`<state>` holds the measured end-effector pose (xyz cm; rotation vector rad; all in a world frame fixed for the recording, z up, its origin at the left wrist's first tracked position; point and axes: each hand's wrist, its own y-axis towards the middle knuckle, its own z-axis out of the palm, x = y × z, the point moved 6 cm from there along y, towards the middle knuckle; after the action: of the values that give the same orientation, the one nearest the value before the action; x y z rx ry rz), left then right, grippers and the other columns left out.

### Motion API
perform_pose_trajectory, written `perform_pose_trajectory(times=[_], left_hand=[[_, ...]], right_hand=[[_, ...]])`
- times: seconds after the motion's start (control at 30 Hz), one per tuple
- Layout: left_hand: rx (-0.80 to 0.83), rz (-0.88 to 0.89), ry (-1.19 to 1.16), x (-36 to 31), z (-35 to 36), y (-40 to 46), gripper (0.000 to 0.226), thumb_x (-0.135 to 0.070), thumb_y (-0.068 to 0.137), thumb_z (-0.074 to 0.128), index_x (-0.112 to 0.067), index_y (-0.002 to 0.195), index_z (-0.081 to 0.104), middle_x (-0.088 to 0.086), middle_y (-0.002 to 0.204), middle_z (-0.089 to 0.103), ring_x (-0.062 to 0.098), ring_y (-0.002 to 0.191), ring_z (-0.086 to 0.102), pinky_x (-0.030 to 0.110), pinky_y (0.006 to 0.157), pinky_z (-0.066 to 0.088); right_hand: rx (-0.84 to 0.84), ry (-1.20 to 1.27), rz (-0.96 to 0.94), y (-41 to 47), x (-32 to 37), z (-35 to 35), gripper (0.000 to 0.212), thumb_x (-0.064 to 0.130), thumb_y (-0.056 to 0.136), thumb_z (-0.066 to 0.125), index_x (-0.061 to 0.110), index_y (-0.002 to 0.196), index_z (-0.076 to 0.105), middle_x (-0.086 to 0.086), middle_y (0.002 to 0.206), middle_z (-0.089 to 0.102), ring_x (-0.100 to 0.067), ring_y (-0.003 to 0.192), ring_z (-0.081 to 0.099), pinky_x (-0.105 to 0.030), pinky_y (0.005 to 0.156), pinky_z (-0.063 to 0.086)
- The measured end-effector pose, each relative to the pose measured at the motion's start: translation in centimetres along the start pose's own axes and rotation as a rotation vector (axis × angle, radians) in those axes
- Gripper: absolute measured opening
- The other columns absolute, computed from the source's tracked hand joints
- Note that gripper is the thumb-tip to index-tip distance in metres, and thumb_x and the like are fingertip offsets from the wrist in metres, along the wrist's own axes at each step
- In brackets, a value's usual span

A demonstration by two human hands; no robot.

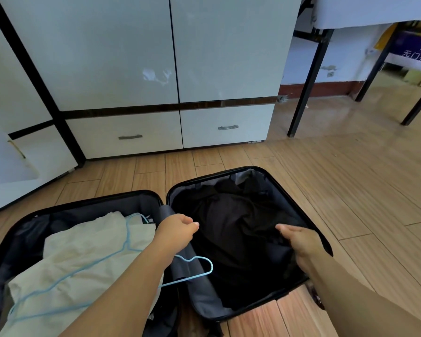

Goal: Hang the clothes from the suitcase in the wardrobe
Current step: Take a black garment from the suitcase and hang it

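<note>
Lying crumpled in the suitcase (258,171)'s right half, the black garment (241,227) is pinched by the right hand (299,239), while the left hand (178,229), loosely curled and empty, is held above its left edge.
</note>
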<state>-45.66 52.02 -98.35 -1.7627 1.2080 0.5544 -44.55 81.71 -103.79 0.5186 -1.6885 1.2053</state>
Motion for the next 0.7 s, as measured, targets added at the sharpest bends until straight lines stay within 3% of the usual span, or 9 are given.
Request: perform_pose_trajectory(times=[0.13,0.23,0.3,0.37,0.43,0.5,0.6,0.63,0.7], left_hand=[[0.03,0.077,-0.082,-1.8,-0.4,-1.0,0.049,-0.027,0.09,0.065,-0.013,0.135,0.051,-0.006,0.105,0.061,0.012,0.1,0.063,0.036,0.097,0.05],[0.122,0.221,-0.132,-4.5,-0.7,-2.3,0.089,-0.027,0.077,0.08,-0.028,0.149,0.028,-0.007,0.131,0.051,0.013,0.113,0.056,0.022,0.084,0.05],[0.221,0.305,-0.21,-6.6,-0.3,-3.5,0.11,-0.029,0.067,0.086,-0.044,0.149,0.016,-0.018,0.134,0.042,0.012,0.119,0.053,0.027,0.089,0.051],[0.263,0.366,-0.305,-8.2,0.3,-3.8,0.093,-0.028,0.069,0.085,-0.05,0.141,0.032,-0.024,0.127,0.054,0.008,0.114,0.058,0.038,0.095,0.052],[0.211,0.343,-0.491,-9.3,0.2,-3.4,0.04,-0.023,0.084,0.073,-0.041,0.118,0.061,-0.012,0.114,0.067,0.014,0.107,0.063,0.048,0.096,0.051],[0.18,0.34,-0.706,-10.4,0.1,-3.4,0.023,-0.01,0.093,0.061,-0.024,0.109,0.07,0.004,0.113,0.07,0.028,0.107,0.064,0.049,0.094,0.051],[0.169,0.301,-0.771,-10.9,0.3,-4.4,0.03,-0.001,0.098,0.044,-0.007,0.1,0.074,0.011,0.107,0.071,0.021,0.1,0.067,0.024,0.081,0.053],[0.202,0.247,-0.764,-10.8,0.8,-4.7,0.032,0.001,0.1,0.037,-0.004,0.104,0.069,0.014,0.11,0.068,0.022,0.102,0.064,0.02,0.077,0.051],[0.306,0.206,-0.743,-11.7,1.2,-6.1,0.03,0.006,0.097,0.036,-0.007,0.095,0.063,0.011,0.101,0.063,0.025,0.102,0.06,0.022,0.078,0.049]], right_hand=[[0.307,0.412,-0.001,-2.9,6.1,3.9,0.022,-0.001,0.097,0.042,0.004,0.103,0.063,-0.004,0.081,0.074,-0.014,0.077,0.067,-0.027,0.086,0.05],[0.52,0.62,-0.116,-7.0,13.3,6.1,0.018,0.001,0.088,0.051,0.003,0.095,0.067,-0.007,0.091,0.073,-0.014,0.089,0.066,-0.028,0.091,0.054],[0.666,0.661,-0.219,-10.6,17.0,7.5,0.019,0.003,0.078,0.057,0.001,0.086,0.073,-0.009,0.092,0.072,-0.014,0.086,0.064,-0.03,0.096,0.05],[0.867,0.63,-0.307,-13.9,19.4,8.9,0.023,0.004,0.078,0.053,-0.005,0.091,0.07,-0.008,0.083,0.071,-0.011,0.075,0.065,-0.029,0.09,0.054],[0.999,0.486,-0.368,-16.2,20.4,9.9,0.028,0.006,0.083,0.052,-0.009,0.104,0.063,-0.009,0.085,0.072,-0.015,0.079,0.069,-0.031,0.087,0.056],[0.853,0.223,-0.402,-15.3,20.0,10.1,0.021,0.01,0.085,0.062,0.0,0.101,0.067,-0.012,0.097,0.072,-0.02,0.093,0.07,-0.032,0.09,0.055],[0.373,-0.06,-0.366,-11.8,17.8,7.7,0.014,0.028,0.087,0.068,0.018,0.096,0.069,-0.002,0.107,0.07,-0.013,0.097,0.065,-0.022,0.078,0.054],[0.311,-0.099,-0.268,-10.8,16.1,6.9,0.021,0.035,0.088,0.066,0.019,0.102,0.067,-0.004,0.116,0.066,-0.014,0.099,0.064,-0.025,0.075,0.054],[0.3,-0.14,0.094,-10.0,11.8,5.2,0.069,0.056,0.082,0.064,0.018,0.137,0.048,-0.01,0.15,0.038,-0.032,0.128,0.046,-0.052,0.093,0.046]])
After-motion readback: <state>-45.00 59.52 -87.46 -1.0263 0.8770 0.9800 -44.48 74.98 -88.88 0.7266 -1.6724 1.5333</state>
